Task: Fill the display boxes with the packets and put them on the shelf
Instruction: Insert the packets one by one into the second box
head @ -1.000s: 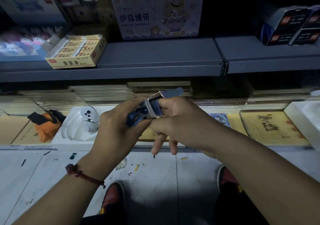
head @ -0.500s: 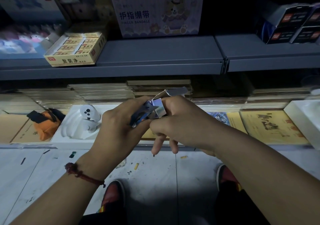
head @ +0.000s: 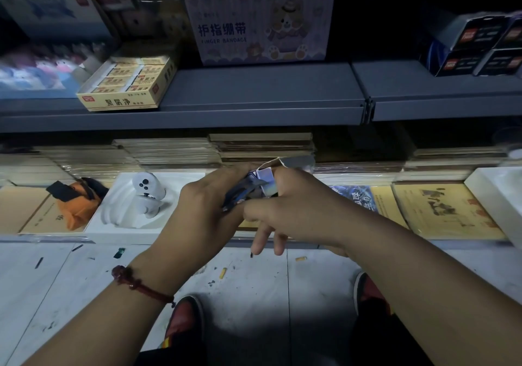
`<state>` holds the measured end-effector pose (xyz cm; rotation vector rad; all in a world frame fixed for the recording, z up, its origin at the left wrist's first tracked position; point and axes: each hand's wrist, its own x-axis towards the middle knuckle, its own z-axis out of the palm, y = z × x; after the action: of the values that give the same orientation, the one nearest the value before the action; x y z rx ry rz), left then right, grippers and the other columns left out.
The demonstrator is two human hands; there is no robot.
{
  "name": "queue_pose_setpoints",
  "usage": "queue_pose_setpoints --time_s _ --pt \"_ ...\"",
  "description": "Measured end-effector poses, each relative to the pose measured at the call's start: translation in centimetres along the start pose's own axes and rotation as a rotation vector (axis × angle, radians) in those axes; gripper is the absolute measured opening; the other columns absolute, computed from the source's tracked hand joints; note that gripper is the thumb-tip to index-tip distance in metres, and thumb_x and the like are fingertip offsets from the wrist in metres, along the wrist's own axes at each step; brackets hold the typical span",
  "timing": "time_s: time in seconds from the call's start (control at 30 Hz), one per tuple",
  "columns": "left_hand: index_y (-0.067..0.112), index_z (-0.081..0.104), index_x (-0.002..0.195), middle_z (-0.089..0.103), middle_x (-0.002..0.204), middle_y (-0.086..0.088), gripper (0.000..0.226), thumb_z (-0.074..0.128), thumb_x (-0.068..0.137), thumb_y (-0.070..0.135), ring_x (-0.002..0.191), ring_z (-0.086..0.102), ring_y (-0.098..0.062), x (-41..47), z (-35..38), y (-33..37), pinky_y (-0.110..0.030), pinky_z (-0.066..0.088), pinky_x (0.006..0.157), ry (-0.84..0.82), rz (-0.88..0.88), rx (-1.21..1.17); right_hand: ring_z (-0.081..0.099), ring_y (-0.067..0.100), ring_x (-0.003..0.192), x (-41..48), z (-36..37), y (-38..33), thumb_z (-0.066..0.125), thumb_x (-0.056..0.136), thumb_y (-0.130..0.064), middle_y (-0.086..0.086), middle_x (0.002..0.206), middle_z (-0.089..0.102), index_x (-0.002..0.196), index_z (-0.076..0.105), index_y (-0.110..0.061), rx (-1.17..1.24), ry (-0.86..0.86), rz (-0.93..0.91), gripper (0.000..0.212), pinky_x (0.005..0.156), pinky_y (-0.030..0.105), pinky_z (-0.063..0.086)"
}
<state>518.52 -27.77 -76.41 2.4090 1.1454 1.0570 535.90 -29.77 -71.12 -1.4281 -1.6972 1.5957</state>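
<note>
Small blue-and-white cardboard display box (head: 267,180) sits in mid-air at the centre, in front of the lower shelf, its top flap standing open and held between both hands.

At far left, on the grey metal upper shelf (head: 254,91), lies an open yellow carton of small yellow packs (head: 127,86). Below it, on the lower shelf, an orange fabric pouch with a black strap (head: 76,204) rests just beside a white tray (head: 113,219) holding a white ghost-like figure (head: 148,193).

The left hand (head: 203,213), a red cord bracelet (head: 141,283) on its wrist, has its fingers curled round a bunch of dark blue glossy packets (head: 240,195), whose upper ends meet the box's open side. How far in they reach cannot be told.

The right hand (head: 296,213) pinches the box with thumb and forefinger, while two other fingers hang down straight.

Behind, a pale purple carton printed "FINGER BANDAGE" (head: 260,24) stands on the upper shelf. Rightward, yellow printed booklets (head: 446,210) lie flat, and dark stacked boxes (head: 480,46) sit above.
</note>
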Motion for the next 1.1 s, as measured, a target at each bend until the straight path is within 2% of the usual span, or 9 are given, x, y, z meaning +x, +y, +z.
queue_pose_setpoints --time_s 0.13,0.27,0.33,0.4,0.47,0.53,0.7,0.9,1.1 --pt "0.014 0.066 0.124 0.06 0.1 0.022 0.036 0.064 0.09 0.027 0.092 0.056 0.014 0.4 -0.5 0.1 -0.002 0.039 0.08 0.041 0.02 0.02 0.074 0.025 0.06 -0.4 -0.6 -0.3 0.048 0.101 -0.006 0.012 0.08 0.075 0.122 0.062 -0.007 0.117 -0.017 -0.053 0.025 0.056 0.031 0.061" --pt "0.012 0.068 0.116 0.05 0.09 0.035 0.03 0.069 0.088 0.024 0.085 0.051 0.022 0.6 -0.4 0.3 0.003 0.034 0.075 0.064 0.025 0.059 0.074 0.045 0.074 0.2 -0.4 -0.2 0.047 0.105 -0.023 0.031 0.111 0.067 0.129 0.046 -0.008 0.173 0.01 -0.027 0.028 0.069 0.05 0.063" --pt "0.013 0.068 0.112 0.049 0.084 0.034 0.027 0.07 0.09 0.028 0.081 0.052 0.019 0.6 -0.3 0.3 0.002 0.035 0.073 0.058 0.012 0.063 0.074 0.042 0.077 0.6 -0.5 0.1 0.05 0.104 -0.031 0.022 0.105 0.07 0.125 0.047 -0.015 0.083 0.095 -0.035 0.027 0.074 0.053 0.062" --pt "0.016 0.068 0.113 0.05 0.084 0.035 0.028 0.074 0.088 0.026 0.081 0.052 0.019 0.6 -0.3 0.1 0.001 0.035 0.073 0.038 -0.011 0.083 0.074 0.032 0.065 0.4 -1.0 0.0 0.054 0.104 -0.028 0.017 0.085 0.075 0.115 0.061 -0.012 -0.021 0.17 -0.076 0.02 0.063 0.044 0.062" --pt "0.017 0.068 0.115 0.05 0.086 0.035 0.032 0.079 0.085 0.021 0.082 0.051 0.02 0.4 -0.4 -0.3 0.001 0.035 0.073 0.016 -0.048 0.118 0.068 0.022 0.045 0.0 -1.6 0.0 0.059 0.103 -0.022 0.016 0.065 0.072 0.1 0.069 -0.006 -0.055 0.248 -0.105 0.019 0.04 0.024 0.048" --pt "0.02 0.068 0.112 0.05 0.081 0.033 0.031 0.081 0.083 0.021 0.08 0.052 0.019 0.3 -0.6 -0.7 0.001 0.035 0.071 0.019 -0.098 0.128 0.064 0.019 0.038 -0.3 -2.0 0.1 0.065 0.099 -0.017 0.008 0.062 0.073 0.094 0.072 -0.009 -0.069 0.311 -0.144 0.012 0.035 0.021 0.043" --pt "0.034 0.065 0.097 0.065 0.075 0.019 0.024 0.079 0.081 0.046 0.079 0.064 -0.001 0.1 -0.6 -0.5 -0.011 0.046 0.064 0.038 -0.255 0.011 0.065 0.015 0.041 -0.1 -1.7 0.6 0.063 0.098 -0.005 0.0 0.092 0.076 0.106 0.073 -0.011 -0.061 0.391 -0.242 0.015 0.037 0.022 0.045" --pt "0.045 0.06 0.081 0.069 0.079 0.025 0.019 0.076 0.074 0.052 0.07 0.068 0.0 0.6 -0.5 0.0 -0.023 0.056 0.059 0.034 -0.434 -0.142 0.065 0.007 0.051 0.6 -1.7 1.4 0.064 0.098 -0.008 -0.011 0.081 0.068 0.1 0.073 -0.022 -0.168 0.568 -0.399 0.017 0.045 0.014 0.045" --pt "0.046 0.058 0.084 0.065 0.071 0.028 0.019 0.069 0.073 0.057 0.065 0.063 0.004 0.6 -0.5 0.2 -0.008 0.043 0.056 0.007 -0.353 -0.181 0.054 0.006 0.063 0.8 -0.6 1.2 0.071 0.091 -0.016 -0.012 0.081 0.052 0.13 0.066 -0.029 -0.432 0.561 -0.544 0.042 0.065 0.025 0.051"
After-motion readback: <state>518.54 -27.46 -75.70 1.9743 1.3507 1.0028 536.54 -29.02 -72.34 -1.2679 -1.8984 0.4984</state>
